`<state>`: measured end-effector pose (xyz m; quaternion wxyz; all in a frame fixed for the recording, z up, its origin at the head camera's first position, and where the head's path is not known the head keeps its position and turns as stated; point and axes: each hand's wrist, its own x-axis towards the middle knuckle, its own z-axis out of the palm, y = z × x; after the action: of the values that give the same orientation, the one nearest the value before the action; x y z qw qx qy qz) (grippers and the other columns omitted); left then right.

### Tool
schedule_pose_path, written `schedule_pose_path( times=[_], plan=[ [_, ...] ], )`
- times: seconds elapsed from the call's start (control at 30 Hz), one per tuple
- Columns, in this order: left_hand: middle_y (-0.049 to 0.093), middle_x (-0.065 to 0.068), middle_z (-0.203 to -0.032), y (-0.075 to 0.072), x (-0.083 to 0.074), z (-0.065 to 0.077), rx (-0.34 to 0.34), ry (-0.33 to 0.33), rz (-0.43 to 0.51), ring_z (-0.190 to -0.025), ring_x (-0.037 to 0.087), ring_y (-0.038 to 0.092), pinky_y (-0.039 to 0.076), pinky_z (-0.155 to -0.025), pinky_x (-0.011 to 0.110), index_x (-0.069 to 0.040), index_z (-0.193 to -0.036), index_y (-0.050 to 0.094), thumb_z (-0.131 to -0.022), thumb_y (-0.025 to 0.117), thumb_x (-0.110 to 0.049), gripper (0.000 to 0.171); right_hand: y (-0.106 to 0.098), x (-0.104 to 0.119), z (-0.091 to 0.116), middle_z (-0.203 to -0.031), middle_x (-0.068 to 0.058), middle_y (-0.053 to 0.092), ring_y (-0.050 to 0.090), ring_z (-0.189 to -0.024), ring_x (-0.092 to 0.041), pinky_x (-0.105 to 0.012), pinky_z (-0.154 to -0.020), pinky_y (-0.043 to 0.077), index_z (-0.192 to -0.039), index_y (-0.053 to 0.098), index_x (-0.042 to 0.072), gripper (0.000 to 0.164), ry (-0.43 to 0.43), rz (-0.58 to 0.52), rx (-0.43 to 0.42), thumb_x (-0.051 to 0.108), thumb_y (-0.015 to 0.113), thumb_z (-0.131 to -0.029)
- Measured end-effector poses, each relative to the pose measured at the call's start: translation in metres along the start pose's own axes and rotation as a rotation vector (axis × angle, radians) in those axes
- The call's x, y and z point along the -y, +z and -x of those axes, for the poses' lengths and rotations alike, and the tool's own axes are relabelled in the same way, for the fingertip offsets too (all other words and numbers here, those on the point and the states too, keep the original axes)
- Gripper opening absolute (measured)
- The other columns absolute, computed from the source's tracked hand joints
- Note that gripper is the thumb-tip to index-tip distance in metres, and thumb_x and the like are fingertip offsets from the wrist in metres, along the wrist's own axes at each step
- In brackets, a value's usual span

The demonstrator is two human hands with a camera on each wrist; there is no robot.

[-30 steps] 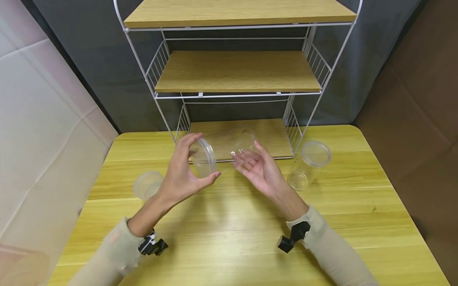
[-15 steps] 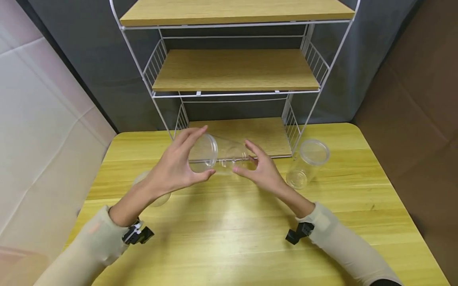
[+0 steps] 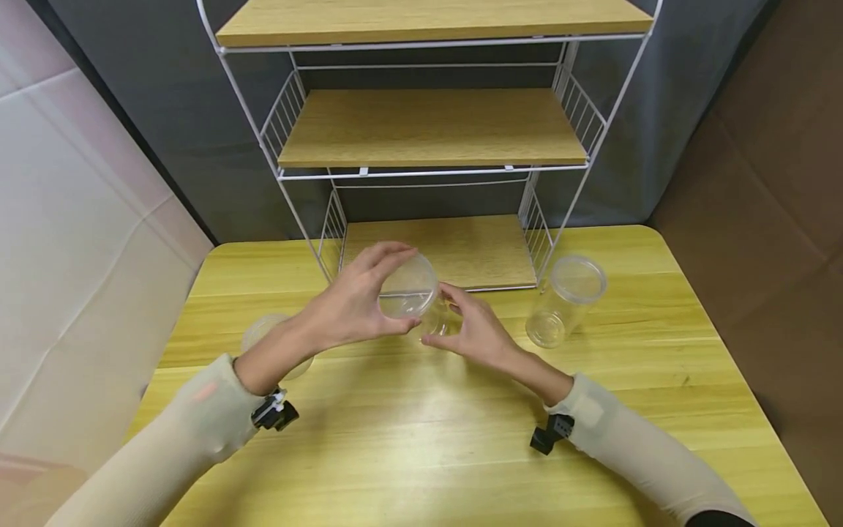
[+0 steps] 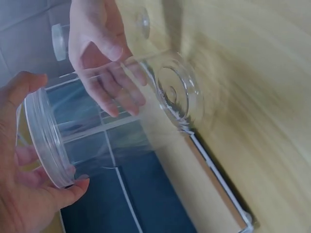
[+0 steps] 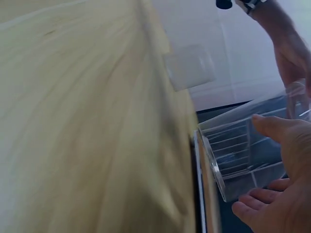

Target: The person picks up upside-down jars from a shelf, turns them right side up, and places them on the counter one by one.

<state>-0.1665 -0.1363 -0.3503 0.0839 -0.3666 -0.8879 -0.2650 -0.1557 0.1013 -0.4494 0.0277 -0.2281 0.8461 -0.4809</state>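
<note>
My left hand [image 3: 358, 296] grips a clear plastic jar [image 4: 131, 109] by its lid end [image 4: 46, 138], thumb and fingers spread round the rim. The jar is tilted on its side above the table, its base towards my right hand [image 3: 477, 326]. That hand is beside the base end, with thumb and fingers loosely spread about the jar wall; whether they touch it is unclear. A second clear jar [image 3: 566, 300] stands on the table to the right. A third clear jar [image 3: 263, 329] is at the left, partly hidden behind my left forearm.
A white wire rack with wooden shelves [image 3: 431, 132] stands at the back of the wooden table [image 3: 421, 439]. Its lowest board [image 3: 487, 249] lies just beyond my hands. A white panel [image 3: 79, 256] borders the left side, a brown one [image 3: 757, 183] the right.
The left hand has moved right with the jar and turned its lid end towards the head camera. The right hand has drawn close around the base end.
</note>
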Motion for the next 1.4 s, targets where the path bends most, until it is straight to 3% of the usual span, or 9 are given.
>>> schedule_pose_path(
  times=[0.23,0.43,0.7,0.97,1.2,1.4],
  plan=[
    [0.052,0.022,-0.152,0.018,0.003,0.002,0.086,-0.028,0.014,-0.134,0.041,0.057,0.056,-0.103,0.054,0.001,-0.15,0.055,-0.073,0.095,-0.038,0.095,0.005,-0.014,0.01,-0.152,-0.019,0.057,0.057,-0.139,-0.037,-0.047,-0.111,0.051,-0.159,0.042,0.002,0.095,0.036,0.005,0.064,0.026,0.093,-0.083],
    [0.053,0.022,-0.151,0.031,0.002,0.004,0.127,-0.002,0.01,-0.135,0.041,0.057,0.054,-0.105,0.055,0.001,-0.148,0.056,-0.072,0.097,-0.038,0.094,0.008,-0.023,0.02,-0.152,-0.017,0.058,0.058,-0.138,-0.035,-0.046,-0.112,0.05,-0.158,0.043,0.002,0.093,0.036,0.015,0.095,0.026,0.092,-0.084],
    [0.054,0.022,-0.15,0.04,0.001,0.005,0.129,0.041,-0.011,-0.137,0.042,0.055,0.049,-0.111,0.059,0.001,-0.146,0.057,-0.07,0.098,-0.04,0.095,0.009,-0.029,0.027,-0.15,-0.016,0.061,0.061,-0.136,-0.032,-0.044,-0.114,0.048,-0.156,0.046,0.002,0.089,0.04,0.02,0.103,0.024,0.093,-0.084],
    [0.052,0.02,-0.153,0.043,0.005,0.006,0.135,0.014,-0.001,-0.14,0.042,0.052,0.046,-0.113,0.06,0.0,-0.15,0.055,-0.073,0.097,-0.044,0.098,0.008,-0.034,0.027,-0.149,-0.016,0.062,0.062,-0.135,-0.033,-0.047,-0.115,0.047,-0.156,0.047,0.003,0.087,0.039,0.044,0.103,0.027,0.091,-0.085],
    [0.047,0.019,-0.159,0.037,0.004,0.01,0.176,-0.021,0.016,-0.144,0.041,0.048,0.047,-0.113,0.06,-0.003,-0.156,0.049,-0.075,0.095,-0.048,0.103,-0.006,-0.028,0.027,-0.152,-0.015,0.059,0.061,-0.136,-0.035,-0.051,-0.11,0.051,-0.158,0.046,0.007,0.085,0.033,0.081,0.132,0.029,0.089,-0.087],
    [0.046,0.014,-0.162,0.009,0.006,0.018,0.138,-0.026,-0.057,-0.145,0.038,0.048,0.046,-0.112,0.061,-0.007,-0.16,0.045,-0.082,0.088,-0.054,0.101,-0.042,0.005,0.035,-0.16,-0.021,0.048,0.055,-0.14,-0.041,-0.052,-0.11,0.051,-0.161,0.039,0.001,0.089,-0.012,0.101,0.15,0.028,0.087,-0.091]
  ],
)
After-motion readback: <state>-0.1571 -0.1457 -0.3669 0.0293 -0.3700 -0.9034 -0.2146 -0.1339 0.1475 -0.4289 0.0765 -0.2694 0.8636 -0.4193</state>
